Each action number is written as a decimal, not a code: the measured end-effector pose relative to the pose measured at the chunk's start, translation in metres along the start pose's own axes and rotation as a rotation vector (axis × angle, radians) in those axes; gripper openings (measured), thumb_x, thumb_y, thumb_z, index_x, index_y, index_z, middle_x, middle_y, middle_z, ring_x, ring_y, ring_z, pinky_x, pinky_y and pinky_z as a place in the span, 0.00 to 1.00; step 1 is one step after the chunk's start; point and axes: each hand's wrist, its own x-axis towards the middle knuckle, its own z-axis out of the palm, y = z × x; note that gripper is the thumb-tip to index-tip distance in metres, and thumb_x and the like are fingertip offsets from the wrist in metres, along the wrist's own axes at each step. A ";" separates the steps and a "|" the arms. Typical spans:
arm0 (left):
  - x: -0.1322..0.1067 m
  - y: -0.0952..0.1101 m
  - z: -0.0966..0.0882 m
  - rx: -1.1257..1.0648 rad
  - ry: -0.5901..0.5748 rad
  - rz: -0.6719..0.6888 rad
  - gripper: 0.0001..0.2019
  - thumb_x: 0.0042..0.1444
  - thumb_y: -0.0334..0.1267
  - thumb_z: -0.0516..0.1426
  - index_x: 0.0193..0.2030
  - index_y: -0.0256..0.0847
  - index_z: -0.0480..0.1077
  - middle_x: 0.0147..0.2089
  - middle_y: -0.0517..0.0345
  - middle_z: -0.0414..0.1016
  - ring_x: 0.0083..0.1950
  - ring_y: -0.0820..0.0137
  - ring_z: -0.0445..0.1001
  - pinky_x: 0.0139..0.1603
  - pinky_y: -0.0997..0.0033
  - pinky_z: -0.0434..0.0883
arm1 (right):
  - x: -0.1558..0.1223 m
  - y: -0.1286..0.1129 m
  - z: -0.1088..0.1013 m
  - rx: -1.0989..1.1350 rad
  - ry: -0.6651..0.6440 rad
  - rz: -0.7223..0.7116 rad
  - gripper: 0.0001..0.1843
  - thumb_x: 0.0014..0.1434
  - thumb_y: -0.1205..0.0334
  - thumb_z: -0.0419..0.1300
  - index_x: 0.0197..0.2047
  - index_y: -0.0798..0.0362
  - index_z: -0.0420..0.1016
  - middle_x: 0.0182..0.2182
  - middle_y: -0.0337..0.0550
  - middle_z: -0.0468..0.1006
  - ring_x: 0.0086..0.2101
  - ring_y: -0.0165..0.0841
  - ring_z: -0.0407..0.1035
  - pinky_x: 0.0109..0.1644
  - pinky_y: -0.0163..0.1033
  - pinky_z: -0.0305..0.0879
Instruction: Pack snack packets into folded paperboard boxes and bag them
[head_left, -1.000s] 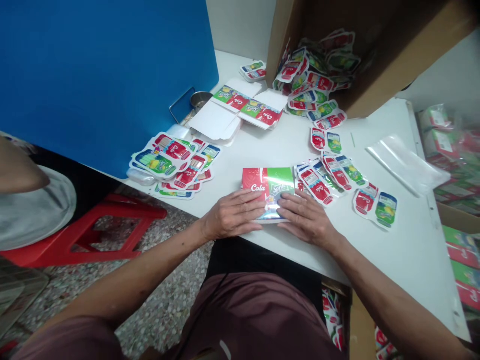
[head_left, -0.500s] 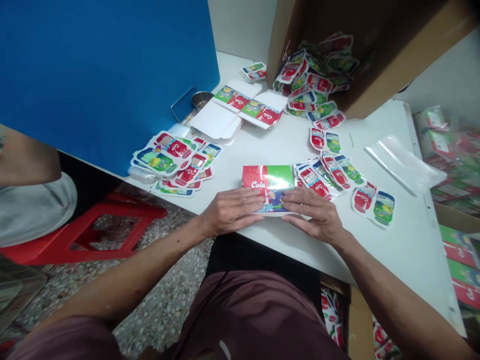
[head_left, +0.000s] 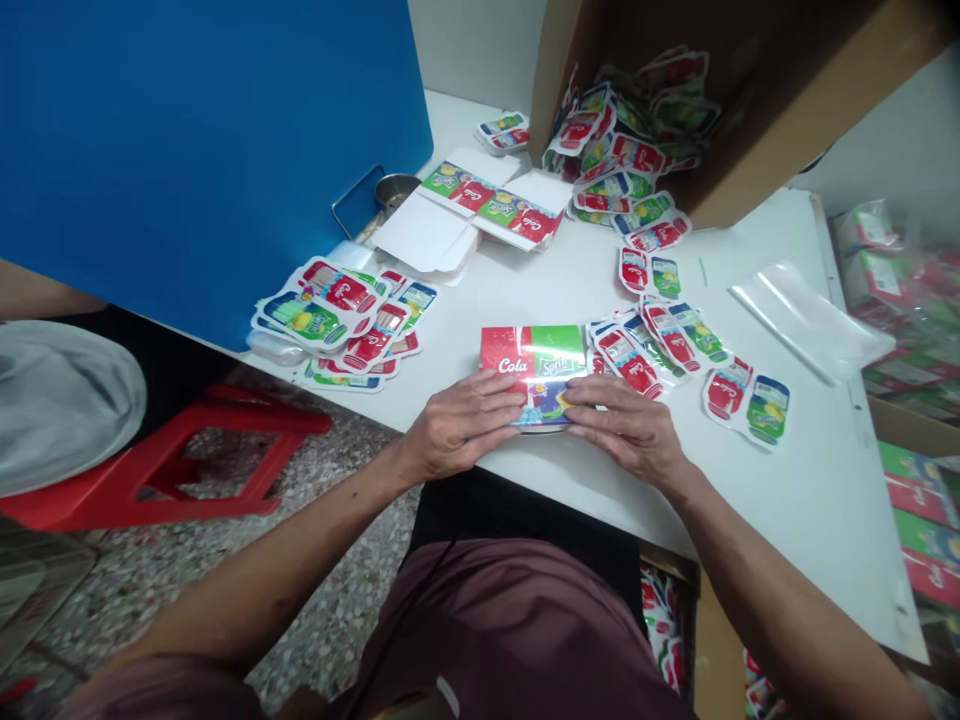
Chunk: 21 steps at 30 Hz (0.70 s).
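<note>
A red and green printed carton [head_left: 534, 350], marked Cola and Sprite, lies on the white table near its front edge. My left hand [head_left: 469, 425] grips its left side and my right hand [head_left: 626, 420] its right side, fingers laid over the lower front part. Bottle-shaped packets [head_left: 637, 360] in red and green lie just right of the carton, partly behind my right hand. A pile of similar packets [head_left: 349, 315] sits to the left. Beyond the carton are flat unfolded cartons [head_left: 431, 235], white with printed strips.
A large open cardboard box [head_left: 742, 190] spills packets at the back. A clear plastic bag [head_left: 810, 320] lies on the right. A blue panel [head_left: 210, 150] borders the left, near a metal bowl [head_left: 396, 188]. Someone sits on a red stool [head_left: 225, 460] at left.
Both hands stay on the carton, which is nearly still; its printed top shows a little more clearly. The view has shifted slightly.
</note>
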 end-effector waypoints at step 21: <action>-0.021 -0.005 0.009 0.199 0.027 0.011 0.20 0.54 0.31 0.71 0.53 0.48 0.77 0.54 0.57 0.84 0.63 0.55 0.78 0.75 0.32 0.58 | -0.020 -0.002 0.033 -0.328 0.095 -0.041 0.20 0.64 0.62 0.69 0.58 0.39 0.78 0.55 0.43 0.83 0.61 0.41 0.73 0.65 0.55 0.69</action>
